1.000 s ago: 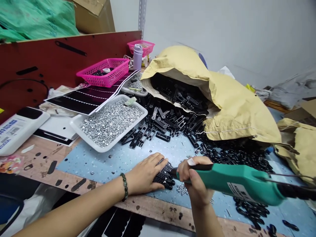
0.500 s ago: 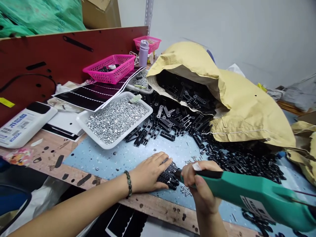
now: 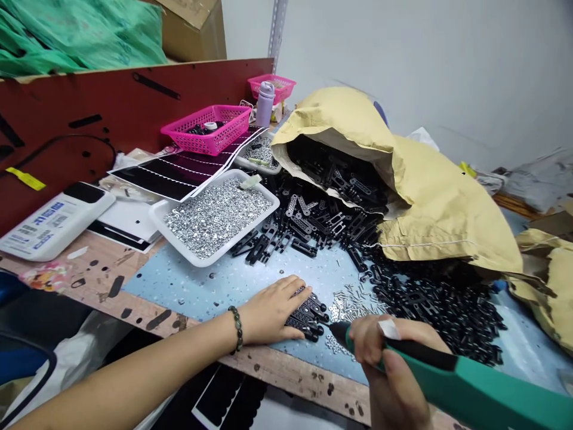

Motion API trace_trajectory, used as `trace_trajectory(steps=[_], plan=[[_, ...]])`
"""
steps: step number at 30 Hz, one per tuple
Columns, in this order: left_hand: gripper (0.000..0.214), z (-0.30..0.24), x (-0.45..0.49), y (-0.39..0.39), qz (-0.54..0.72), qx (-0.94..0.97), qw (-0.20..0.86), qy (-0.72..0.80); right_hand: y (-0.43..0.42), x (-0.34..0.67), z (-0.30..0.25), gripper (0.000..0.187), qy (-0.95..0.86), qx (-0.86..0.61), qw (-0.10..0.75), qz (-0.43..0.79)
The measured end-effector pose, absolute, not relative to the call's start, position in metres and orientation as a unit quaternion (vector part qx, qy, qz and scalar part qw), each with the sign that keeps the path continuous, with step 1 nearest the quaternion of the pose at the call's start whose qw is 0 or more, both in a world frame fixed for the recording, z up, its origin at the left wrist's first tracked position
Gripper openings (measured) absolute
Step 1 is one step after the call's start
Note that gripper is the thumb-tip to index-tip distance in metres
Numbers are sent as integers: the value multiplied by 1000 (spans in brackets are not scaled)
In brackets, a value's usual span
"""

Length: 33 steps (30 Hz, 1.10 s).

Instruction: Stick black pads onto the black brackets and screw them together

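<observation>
My left hand [image 3: 273, 310], with a dark bead bracelet [image 3: 236, 329] on the wrist, presses down on a small stack of black perforated brackets [image 3: 307, 316]. My right hand [image 3: 394, 376] is shut around the handle of a green electric screwdriver [image 3: 483, 388]. Its dark tip points left, just off the stack's right end. Small silver screws [image 3: 353, 301] lie scattered between the stack and a large heap of black brackets [image 3: 439, 316]. The screwdriver's rear end runs out of view.
A white tray of silver washers or nuts [image 3: 235, 237] stands on the blue speckled mat [image 3: 201, 280]. A torn yellow paper sack [image 3: 443, 209] spills black brackets. A pink basket [image 3: 210, 140], a lilac bottle [image 3: 265, 104] and a white box [image 3: 56, 221] stand further left.
My right hand and the screwdriver have moved right and lower, and the tip has come away from the stack. Screws previously behind my hand now show. My left hand stays on the stack.
</observation>
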<state>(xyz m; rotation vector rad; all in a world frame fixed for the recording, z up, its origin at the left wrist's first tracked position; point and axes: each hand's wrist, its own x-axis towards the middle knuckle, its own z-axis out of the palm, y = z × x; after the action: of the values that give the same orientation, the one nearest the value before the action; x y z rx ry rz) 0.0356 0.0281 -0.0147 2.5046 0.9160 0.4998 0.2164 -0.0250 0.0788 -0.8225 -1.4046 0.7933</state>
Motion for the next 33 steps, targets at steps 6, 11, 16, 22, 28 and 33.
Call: trace_trajectory(steps=[6, 11, 16, 22, 28, 33], plan=[[87, -14, 36, 29, 184, 900, 215, 331, -21, 211, 81, 11, -562, -315, 672, 365], [87, -14, 36, 29, 191, 900, 218, 327, -18, 211, 78, 10, -569, -312, 663, 373], [88, -13, 36, 29, 182, 902, 212, 331, -21, 211, 67, 7, -567, -341, 636, 397], [88, -13, 35, 29, 162, 903, 215, 336, -29, 215, 72, 10, -555, -334, 655, 389], [88, -15, 35, 29, 158, 904, 208, 337, -28, 219, 81, 10, -533, -320, 691, 370], [89, -15, 36, 29, 153, 903, 213, 341, -23, 217, 74, 10, -546, -313, 682, 372]])
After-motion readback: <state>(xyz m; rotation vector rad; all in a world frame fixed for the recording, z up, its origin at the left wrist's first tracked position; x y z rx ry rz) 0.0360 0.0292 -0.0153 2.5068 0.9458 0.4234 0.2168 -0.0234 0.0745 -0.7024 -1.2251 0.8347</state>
